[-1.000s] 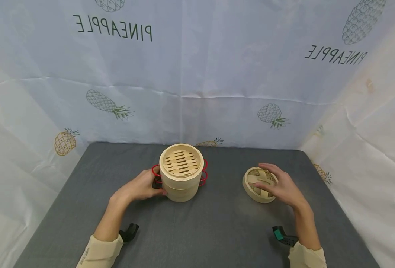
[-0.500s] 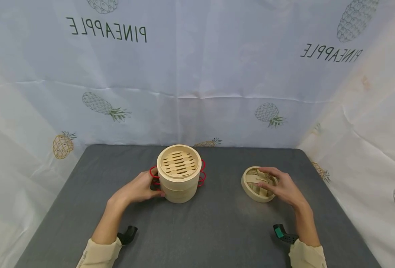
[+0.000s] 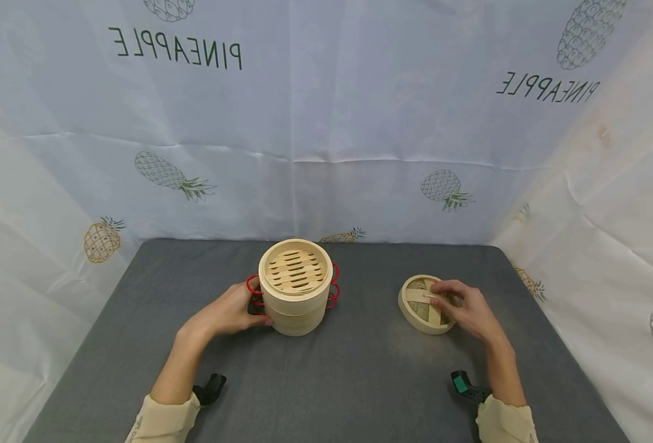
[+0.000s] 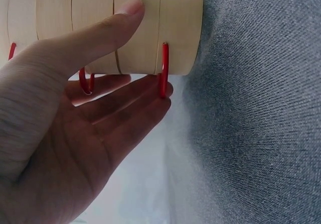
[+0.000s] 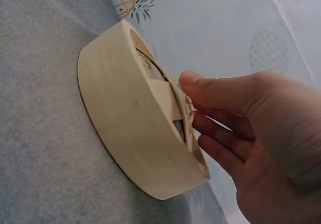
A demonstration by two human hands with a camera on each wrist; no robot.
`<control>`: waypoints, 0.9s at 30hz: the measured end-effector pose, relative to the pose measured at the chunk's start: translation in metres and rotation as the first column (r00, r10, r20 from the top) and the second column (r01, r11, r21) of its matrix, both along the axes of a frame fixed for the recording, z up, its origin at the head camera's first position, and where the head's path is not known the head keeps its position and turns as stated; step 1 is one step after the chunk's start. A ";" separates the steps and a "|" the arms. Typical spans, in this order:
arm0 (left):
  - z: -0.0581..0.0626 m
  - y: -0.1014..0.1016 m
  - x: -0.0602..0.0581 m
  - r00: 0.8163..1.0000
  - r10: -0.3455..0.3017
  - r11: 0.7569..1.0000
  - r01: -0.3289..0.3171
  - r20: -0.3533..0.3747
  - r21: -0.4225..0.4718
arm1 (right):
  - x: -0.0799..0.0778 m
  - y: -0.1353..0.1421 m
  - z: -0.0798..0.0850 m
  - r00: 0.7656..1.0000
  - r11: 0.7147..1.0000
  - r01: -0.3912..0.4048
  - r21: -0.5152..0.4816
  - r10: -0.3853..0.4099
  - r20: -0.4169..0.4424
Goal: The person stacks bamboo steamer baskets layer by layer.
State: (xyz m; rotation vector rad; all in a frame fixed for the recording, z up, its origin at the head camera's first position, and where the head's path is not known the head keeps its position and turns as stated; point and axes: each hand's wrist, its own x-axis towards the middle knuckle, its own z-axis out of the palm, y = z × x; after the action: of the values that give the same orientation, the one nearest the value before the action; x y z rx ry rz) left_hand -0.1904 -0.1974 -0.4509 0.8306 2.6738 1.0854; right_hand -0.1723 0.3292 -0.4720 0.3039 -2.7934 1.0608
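Observation:
A round stack of bamboo steamer baskets (image 3: 296,307) with a slatted top tier and red loop handles stands upright, left of the table's middle. My left hand (image 3: 232,311) holds its left side; in the left wrist view the thumb (image 4: 131,7) lies along the wall and the fingers reach behind, by the red handles. To the right, a bamboo steamer lid (image 3: 415,317) with crossed woven strips lies on the table, top up. Thumb and fingertips of my right hand (image 3: 467,307) pinch the small loop at the middle of the lid, seen closer in the right wrist view (image 5: 189,106).
The dark grey cloth-covered table (image 3: 348,381) extends around both objects. Behind it and at the sides hangs a white curtain (image 3: 360,111) with printed pineapples. Each wrist wears a black camera mount.
My right hand's thumb and fingers have come together at the lid's centre. The left hand keeps its place on the steamer; the head view has shifted slightly.

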 end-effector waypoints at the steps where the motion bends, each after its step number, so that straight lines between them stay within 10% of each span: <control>1: 0.000 0.000 0.000 1.000 0.000 1.000 0.000 -0.001 0.005 | 0.000 0.001 -0.001 1.000 1.000 -0.001 -0.009 0.001 0.001; 27: 0.000 0.001 0.000 1.000 0.023 1.000 -0.023 -0.007 -0.014 | -0.004 -0.002 -0.015 0.997 0.998 0.066 -0.024 -0.067 -0.046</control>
State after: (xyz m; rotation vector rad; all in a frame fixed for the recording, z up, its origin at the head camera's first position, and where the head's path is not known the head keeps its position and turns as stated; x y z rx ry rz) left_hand -0.1907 -0.1961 -0.4506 0.8046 2.6994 1.0698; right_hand -0.1762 0.3270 -0.4871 0.2286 -2.7286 1.0550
